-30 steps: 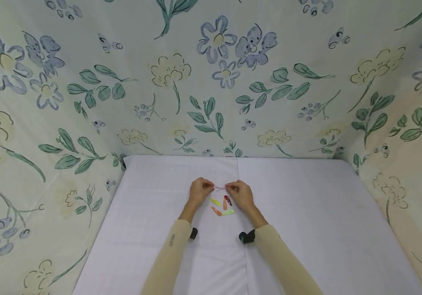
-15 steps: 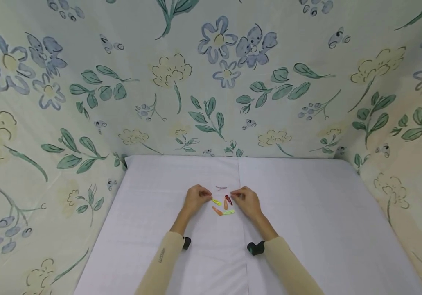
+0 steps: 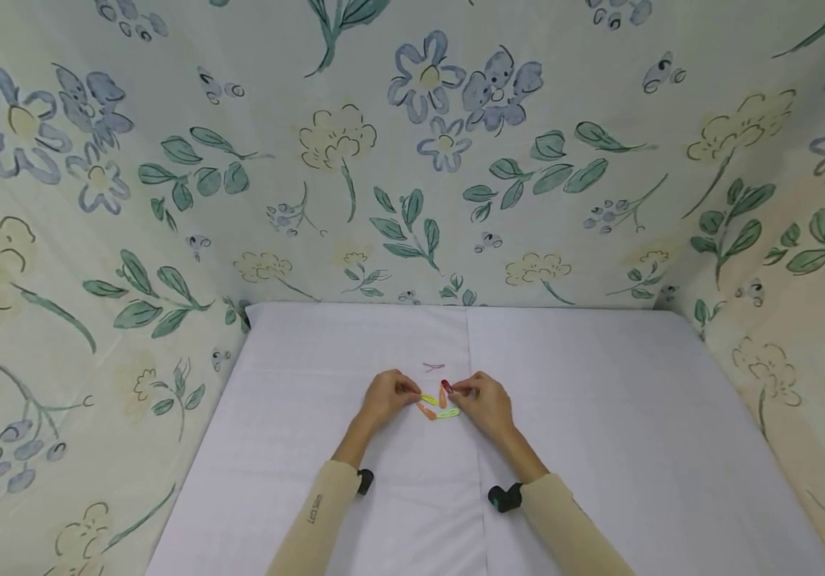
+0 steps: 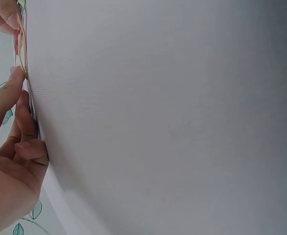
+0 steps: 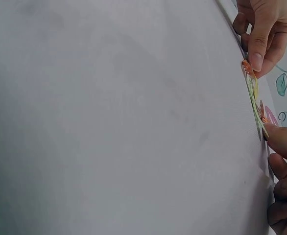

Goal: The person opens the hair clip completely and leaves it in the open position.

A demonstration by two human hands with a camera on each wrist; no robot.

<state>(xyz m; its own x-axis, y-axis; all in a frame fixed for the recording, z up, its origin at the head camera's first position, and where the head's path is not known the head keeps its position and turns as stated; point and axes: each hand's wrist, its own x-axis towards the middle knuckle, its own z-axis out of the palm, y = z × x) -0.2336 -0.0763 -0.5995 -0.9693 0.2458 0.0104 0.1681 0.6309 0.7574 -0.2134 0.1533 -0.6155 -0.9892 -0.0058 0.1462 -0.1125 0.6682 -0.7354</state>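
Observation:
Several snap hair clips lie on the white cloth in the head view. My left hand (image 3: 387, 398) pinches the outer end of a yellow hair clip (image 3: 429, 399) between thumb and fingers. On the other side, my right hand (image 3: 482, 402) has its thumb and fingertips on the lower end of a dark red hair clip (image 3: 446, 386). Between the hands are an upright orange hair clip (image 3: 443, 398), a slanted orange hair clip (image 3: 426, 412) and a light green hair clip (image 3: 448, 414). The wrist views show the clips edge-on, overlapping one another near the fingertips.
Beyond the clips lies a Y shape of thin pink-purple pieces (image 3: 434, 367). White cloth (image 3: 585, 432) covers the table, with a seam running front to back. A floral curtain (image 3: 412, 160) hangs behind and along both sides. Small black wrist cameras sit at both cuffs.
Both hands let go of the pink-purple pieces and came back toward the body, then closed in on the clips. The yellow clip has shifted slightly right and nearer the body.

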